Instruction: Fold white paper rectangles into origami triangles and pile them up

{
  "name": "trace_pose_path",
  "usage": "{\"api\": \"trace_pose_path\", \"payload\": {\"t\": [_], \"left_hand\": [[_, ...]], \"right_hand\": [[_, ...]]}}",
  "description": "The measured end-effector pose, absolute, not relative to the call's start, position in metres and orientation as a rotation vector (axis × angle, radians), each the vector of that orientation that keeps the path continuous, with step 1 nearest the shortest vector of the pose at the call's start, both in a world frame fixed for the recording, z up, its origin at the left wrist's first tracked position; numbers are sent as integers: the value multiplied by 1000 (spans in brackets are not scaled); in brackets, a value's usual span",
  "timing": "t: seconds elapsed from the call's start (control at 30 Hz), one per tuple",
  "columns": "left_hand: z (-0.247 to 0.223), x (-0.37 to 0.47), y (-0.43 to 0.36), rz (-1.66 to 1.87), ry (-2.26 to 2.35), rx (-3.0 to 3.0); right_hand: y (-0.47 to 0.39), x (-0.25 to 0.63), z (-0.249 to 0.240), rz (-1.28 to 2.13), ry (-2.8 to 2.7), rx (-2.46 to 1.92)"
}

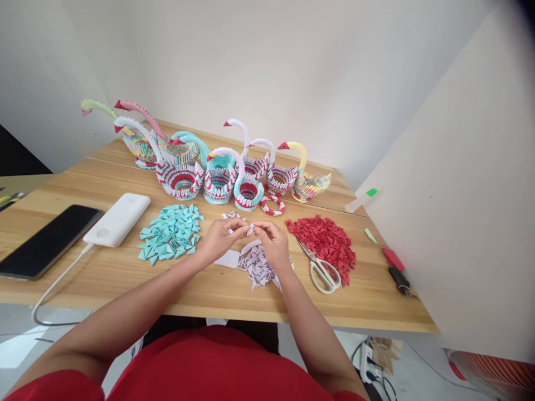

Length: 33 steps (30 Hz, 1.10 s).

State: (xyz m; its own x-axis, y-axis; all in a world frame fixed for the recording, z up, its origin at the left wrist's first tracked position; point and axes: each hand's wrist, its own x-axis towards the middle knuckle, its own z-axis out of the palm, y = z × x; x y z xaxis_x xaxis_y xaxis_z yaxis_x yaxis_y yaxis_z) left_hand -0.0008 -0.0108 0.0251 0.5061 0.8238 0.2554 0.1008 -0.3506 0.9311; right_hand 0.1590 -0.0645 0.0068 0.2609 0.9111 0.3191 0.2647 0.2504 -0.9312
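Between the fingertips of both hands is a small white folded paper piece (250, 229). My left hand (223, 236) pinches it from the left, and my right hand (272, 240) grips it from the right. Under my right hand lies a pile of white folded paper triangles (259, 267), partly covered by that hand. A flat white paper slip (229, 258) rests below my left hand. A few more white pieces (232, 216) lie just beyond the fingers. Left of my hands is a heap of turquoise triangles (170, 233); to the right, a heap of red ones (324, 242).
Several paper swans (181, 177) stand along the back, with a red and white paper ring (272, 205) before them. Scissors (324, 273) touch the red heap. A phone (48, 239) and a cabled power bank (119, 220) lie left. A green-capped glue tube (361, 200) is at right.
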Motion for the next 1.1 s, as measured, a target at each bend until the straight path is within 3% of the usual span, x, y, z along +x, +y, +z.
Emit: {"api": "trace_pose_path", "payload": {"t": [0.67,1.1], "left_hand": [[21,0,-14,986,842,1978],[12,3,-1,865,648,1590]], "right_hand": [[-66,157,6,599,-1407,-1251],[-67,155,12,543,-1431,-1264]]}}
